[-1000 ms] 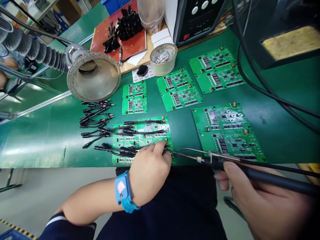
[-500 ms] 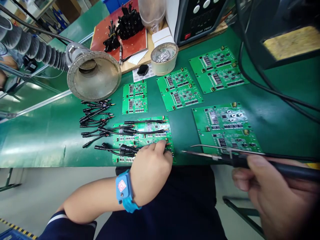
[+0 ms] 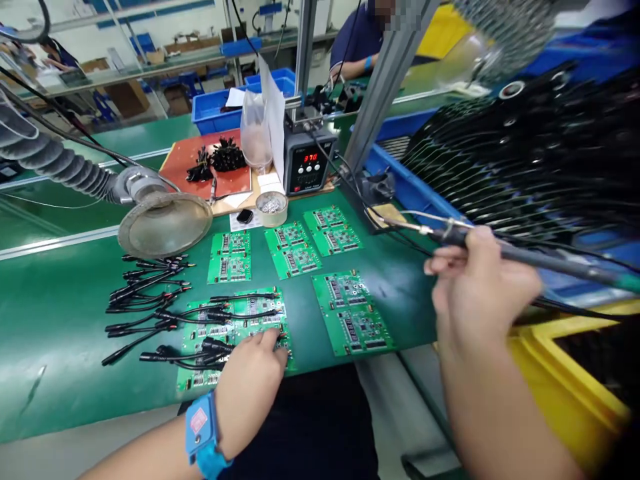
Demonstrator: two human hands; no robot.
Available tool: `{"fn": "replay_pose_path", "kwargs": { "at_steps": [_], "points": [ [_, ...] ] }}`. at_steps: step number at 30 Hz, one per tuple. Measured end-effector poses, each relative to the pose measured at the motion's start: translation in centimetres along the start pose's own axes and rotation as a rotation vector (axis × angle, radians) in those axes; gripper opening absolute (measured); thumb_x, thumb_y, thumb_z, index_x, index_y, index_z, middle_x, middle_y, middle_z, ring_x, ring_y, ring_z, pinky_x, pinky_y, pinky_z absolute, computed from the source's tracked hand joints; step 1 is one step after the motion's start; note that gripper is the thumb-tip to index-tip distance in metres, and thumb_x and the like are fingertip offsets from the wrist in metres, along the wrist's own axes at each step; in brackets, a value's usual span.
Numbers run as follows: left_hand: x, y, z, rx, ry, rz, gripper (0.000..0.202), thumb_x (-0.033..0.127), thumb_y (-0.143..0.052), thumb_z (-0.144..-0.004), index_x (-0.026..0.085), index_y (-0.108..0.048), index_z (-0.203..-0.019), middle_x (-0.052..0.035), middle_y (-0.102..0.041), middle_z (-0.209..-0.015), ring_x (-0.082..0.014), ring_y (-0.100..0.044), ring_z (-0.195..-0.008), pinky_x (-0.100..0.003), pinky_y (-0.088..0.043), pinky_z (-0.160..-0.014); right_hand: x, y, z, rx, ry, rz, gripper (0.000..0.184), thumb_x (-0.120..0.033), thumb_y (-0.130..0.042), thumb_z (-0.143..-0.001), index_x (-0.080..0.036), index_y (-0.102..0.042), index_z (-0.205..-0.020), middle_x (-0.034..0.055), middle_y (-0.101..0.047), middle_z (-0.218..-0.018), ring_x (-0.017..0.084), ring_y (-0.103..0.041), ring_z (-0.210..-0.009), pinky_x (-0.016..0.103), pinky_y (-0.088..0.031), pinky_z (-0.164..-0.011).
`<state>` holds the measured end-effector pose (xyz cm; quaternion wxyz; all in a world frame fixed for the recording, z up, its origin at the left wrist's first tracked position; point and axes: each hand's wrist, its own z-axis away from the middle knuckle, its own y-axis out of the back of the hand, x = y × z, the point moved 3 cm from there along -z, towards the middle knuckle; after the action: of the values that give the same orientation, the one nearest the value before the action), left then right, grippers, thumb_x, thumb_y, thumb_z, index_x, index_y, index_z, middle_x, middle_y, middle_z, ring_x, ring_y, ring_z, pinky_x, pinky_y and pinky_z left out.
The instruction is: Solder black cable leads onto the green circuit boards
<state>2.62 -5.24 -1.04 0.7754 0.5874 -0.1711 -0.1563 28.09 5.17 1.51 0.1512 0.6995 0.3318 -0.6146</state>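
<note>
Gripping a black-handled soldering iron (image 3: 550,260) in my right hand (image 3: 480,287), I have my fingers closed firmly around it and hold its slim metal tip up over the green tabletop (image 3: 60,380), a thin silver wire (image 3: 435,219) looping beside it. My left hand (image 3: 250,393), with a blue antistatic wrist strap (image 3: 201,427) on the wrist, rests half curled on a green double circuit board (image 3: 260,307) at the near edge of the tabletop. Its fingers press among the wire ends, though I cannot tell whether they pinch one. Thin black cables with moulded connectors (image 3: 210,347) lie across that board, so I judge I am partway through soldering them on, and the next move calls for steadying a wire end and bringing the hot tip to its joint. More black cables (image 3: 145,300) lie loose to the left, and bare green boards (image 3: 353,313) sit beyond. Farther off stand a round fume extractor hood (image 3: 165,225), a small tin of silver scraps (image 3: 271,208) and a soldering station (image 3: 306,160) showing a red 370.
</note>
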Motion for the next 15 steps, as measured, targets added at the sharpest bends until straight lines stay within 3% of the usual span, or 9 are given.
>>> {"fn": "replay_pose_path", "kwargs": {
  "at_steps": [3, 6, 11, 15],
  "points": [
    [-0.2, -0.1, 0.2, 0.036, -0.053, -0.017, 0.018, 0.009, -0.054, -0.08, 0.017, -0.063, -0.093, -0.0096, -0.059, -0.101, -0.0234, -0.059, -0.088, -0.037, -0.052, -0.076, 1.2, -2.2, -3.9, 0.029, 0.074, 0.106, 0.017, -0.029, -0.047, -0.081, -0.012, -0.049, -0.083, -0.0042, -0.052, -0.056, 0.006, -0.046, -0.04, 0.02, -0.039, -0.039],
    [-0.5, -0.4, 0.5, 0.13, -0.106, -0.039, 0.019, 0.009, -0.056, -0.078, 0.017, -0.063, -0.094, -0.0096, -0.059, -0.1, -0.0232, -0.059, -0.087, -0.037, -0.052, -0.073, 3.1, -4.3, -6.8, -0.046, 0.058, 0.277, 0.022, -0.031, -0.046, -0.085, -0.011, -0.051, -0.093, -0.0034, -0.052, -0.066, 0.004, -0.048, -0.05, 0.017, -0.043, -0.047],
    [-0.8, -1.4, 1.7, 0.453, -0.181, -0.056, 0.019, 0.013, -0.044, -0.086, 0.015, -0.06, -0.098, -0.011, -0.058, -0.099, -0.0215, -0.057, -0.084, -0.035, -0.05, -0.07, 5.5, -7.4, -8.7, -0.226, 0.019, 0.513, 0.031, -0.037, -0.038, -0.088, -0.011, -0.053, -0.097, 0.0015, -0.054, -0.081, 0.007, -0.054, -0.069, 0.023, -0.047, -0.06],
    [-0.7, -3.5, 4.1, 0.725, -0.139, 0.02, 0.02, 0.015, -0.045, -0.086, 0.016, -0.057, -0.102, -0.0084, -0.059, -0.1, -0.0196, -0.054, -0.09, -0.033, -0.047, -0.077, 4.8, -9.7, -8.3, -0.379, -0.016, 0.594, 0.042, -0.038, -0.025, -0.09, -0.008, -0.054, -0.096, 0.0039, -0.054, -0.087, 0.009, -0.055, -0.073, 0.025, -0.046, -0.062]
  ]
}}
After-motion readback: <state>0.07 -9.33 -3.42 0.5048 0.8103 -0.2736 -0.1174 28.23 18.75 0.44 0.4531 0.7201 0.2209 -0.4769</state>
